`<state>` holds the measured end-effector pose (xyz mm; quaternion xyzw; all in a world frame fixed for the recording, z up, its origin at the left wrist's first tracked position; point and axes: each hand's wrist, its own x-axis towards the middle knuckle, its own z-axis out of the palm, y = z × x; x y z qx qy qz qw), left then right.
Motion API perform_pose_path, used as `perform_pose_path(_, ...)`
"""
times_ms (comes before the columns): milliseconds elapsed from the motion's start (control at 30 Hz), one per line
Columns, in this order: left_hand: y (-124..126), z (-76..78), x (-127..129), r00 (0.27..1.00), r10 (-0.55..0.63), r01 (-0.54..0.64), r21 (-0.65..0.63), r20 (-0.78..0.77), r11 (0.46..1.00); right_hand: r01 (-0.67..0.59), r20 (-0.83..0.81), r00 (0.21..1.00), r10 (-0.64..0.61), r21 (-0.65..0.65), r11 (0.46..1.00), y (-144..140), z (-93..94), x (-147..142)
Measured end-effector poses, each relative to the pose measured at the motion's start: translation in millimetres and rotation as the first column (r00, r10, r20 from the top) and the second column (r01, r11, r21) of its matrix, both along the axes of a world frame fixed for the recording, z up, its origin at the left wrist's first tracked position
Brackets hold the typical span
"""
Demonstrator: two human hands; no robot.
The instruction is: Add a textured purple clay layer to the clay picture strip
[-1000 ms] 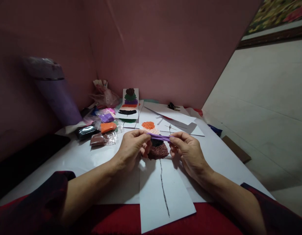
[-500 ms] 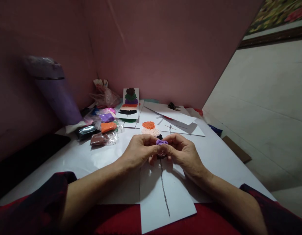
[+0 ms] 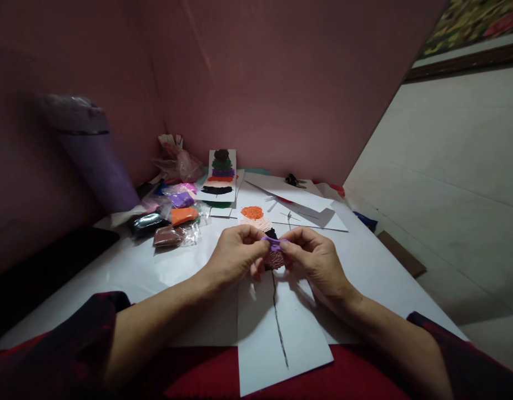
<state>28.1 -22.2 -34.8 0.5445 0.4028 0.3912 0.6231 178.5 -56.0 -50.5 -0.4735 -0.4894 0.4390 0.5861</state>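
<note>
**We Held a Purple Strip (image 3: pixel 275 243) Over a White Card (image 3: pixel 293 336)**

We had the strip drawn out between two pinches, a short, folded length near the middle of our view. The fingers of our left hand (image 3: pixel 235 250) were clamped on one end, thumb against forefinger. Those of our right hand (image 3: pixel 323 260) were clamped on the other end in the same way, with a small gap between the two grips. We could not tell whether the strip touched anything beneath it.

Below it lay the card, coloured at its far part: an orange patch (image 3: pixel 252 213), a pale peach patch (image 3: pixel 257 224) just beside that, then a black patch (image 3: pixel 272 233) and a brown patch (image 3: pixel 276 260), both partly hidden by our grip. From the brown patch a thin dark line (image 3: pixel 277 316) ran down toward us, and the card's near end stuck out past the edge of the white-covered worktop (image 3: pixel 390 272).

To our left we saw a brown packet (image 3: pixel 167 236), an orange packet (image 3: pixel 184 215) behind it and a black packet (image 3: pixel 147 224) next to them, all in clear wrapping. A purple bottle (image 3: pixel 94 166) stood farther left. Toward the pink wall (image 3: pixel 256 83) we saw a card with coloured bands (image 3: pixel 222 173).
</note>
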Motion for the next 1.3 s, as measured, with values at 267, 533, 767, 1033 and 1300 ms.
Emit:
perform_pose_path(267,5.6,-5.8,-6.9,0.979,0.065,-0.058,-0.037,0.194,0.998,0.057,-0.089,0.994,-0.067,-0.113,0.992,3.5,-0.8,4.4)
perform_pose_path(533,3.2,-6.4,-6.2,0.984,-0.13,0.129,0.012,0.122,0.992,-0.095,-0.014,0.995,0.094,-0.012,0.995,-0.9,-0.5,-0.7)
perform_pose_path(767,2.7,-1.3,-4.5,0.991,-0.124,0.123,0.015,0.052,0.992,-0.093,0.021,0.995,0.093,-0.005,0.996,-1.8,1.5,-0.7)
perform_pose_path(1033,1.4,-4.1,-1.3,0.988,0.039,-0.036,-0.018,0.151,0.999,0.021,-0.069,0.997,-0.022,-0.003,1.0,1.6,-1.1,1.6)
perform_pose_path(1300,4.9,-2.5,-7.2,0.978,0.024,-0.003,-0.105,0.208,0.994,0.002,-0.108,0.994,-0.01,-0.068,0.998,3.4,-2.0,4.4)
